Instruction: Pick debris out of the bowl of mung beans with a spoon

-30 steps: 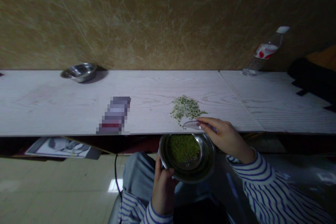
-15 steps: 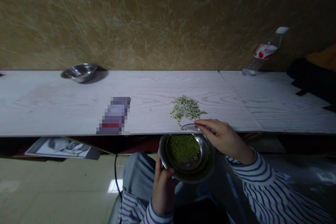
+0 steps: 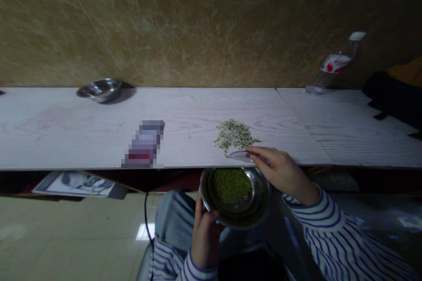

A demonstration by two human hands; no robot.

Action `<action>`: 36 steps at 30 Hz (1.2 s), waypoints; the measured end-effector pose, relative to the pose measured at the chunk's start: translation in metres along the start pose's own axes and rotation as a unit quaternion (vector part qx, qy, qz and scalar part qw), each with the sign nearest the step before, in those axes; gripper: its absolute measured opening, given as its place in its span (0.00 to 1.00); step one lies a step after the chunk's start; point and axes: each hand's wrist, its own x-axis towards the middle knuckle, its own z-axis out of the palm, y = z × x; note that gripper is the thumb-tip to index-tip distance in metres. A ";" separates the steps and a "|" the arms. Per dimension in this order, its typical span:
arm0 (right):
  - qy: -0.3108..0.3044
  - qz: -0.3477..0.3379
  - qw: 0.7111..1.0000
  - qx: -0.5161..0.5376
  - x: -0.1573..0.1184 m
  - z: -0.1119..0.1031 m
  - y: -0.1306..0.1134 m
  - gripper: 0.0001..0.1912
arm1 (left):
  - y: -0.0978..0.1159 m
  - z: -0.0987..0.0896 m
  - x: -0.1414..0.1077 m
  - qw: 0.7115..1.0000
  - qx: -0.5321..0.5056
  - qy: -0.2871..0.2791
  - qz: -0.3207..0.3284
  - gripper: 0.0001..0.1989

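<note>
A steel bowl point(image 3: 260, 210) with green beans point(image 3: 231, 184) in it is tilted below the table's front edge. My left hand point(image 3: 206, 237) grips its lower left rim, thumb on top. Between the thumb and fingers of my right hand point(image 3: 280, 169) is a thin, clear, curved piece point(image 3: 239, 156), held flat near the tabletop edge just above the bowl. A loose pile of green beans mixed with white grains point(image 3: 234, 134) lies on the white wood table point(image 3: 191, 105), right behind the clear piece.
Another steel bowl point(image 3: 100, 91) stands at the back left by the wall. A blurred flat purple item point(image 3: 143, 142) lies left of the pile. A clear bottle point(image 3: 334, 63) with a white cap and a dark bag point(image 3: 392, 96) are at the right. Papers point(image 3: 79, 183) lie on a shelf underneath.
My right hand and the clear piece have shifted very slightly up, toward the pile. The left hand and the bowl look unchanged.
</note>
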 end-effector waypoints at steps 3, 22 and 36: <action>0.012 0.015 1.000 -0.013 0.002 0.000 0.002 0.14 | 0.001 0.001 -0.001 1.000 -0.004 -0.001 0.001 0.38; -0.004 0.021 0.999 0.033 0.004 0.007 -0.001 0.13 | 0.000 0.000 -0.001 1.000 0.008 -0.010 -0.006 0.36; 0.025 0.032 0.999 -0.008 0.007 0.006 -0.001 0.15 | 0.000 -0.001 -0.001 1.000 0.001 0.005 0.003 0.37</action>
